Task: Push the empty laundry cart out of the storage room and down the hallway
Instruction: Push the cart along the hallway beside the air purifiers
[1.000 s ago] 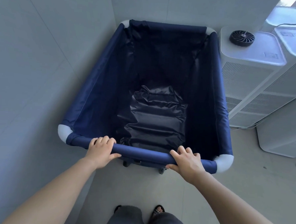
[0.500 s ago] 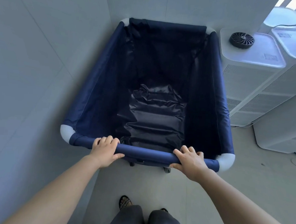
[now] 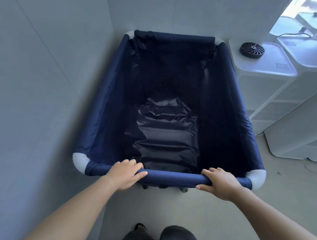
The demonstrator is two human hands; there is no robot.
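A navy fabric laundry cart [image 3: 107, 91] with white rounded corners stands straight in front of me, its far end against the back wall. Its liner holds only wrinkled dark fabric at the bottom. My left hand [image 3: 126, 174] wraps the near padded rim toward its left end. My right hand [image 3: 220, 183] grips the same rim toward its right end. Small casters show just under the rim between my hands.
A grey tiled wall [image 3: 36, 95] runs close along the cart's left side. White appliance units [image 3: 290, 112] stand right of the cart, one with a small black round fan [image 3: 252, 49] on top. Bare floor [image 3: 288, 191] lies at the lower right. My legs are below.
The cart's rim now lies more level and its far end sits lower in view. My head has tilted up slightly. Both hands keep their hold on the rim.
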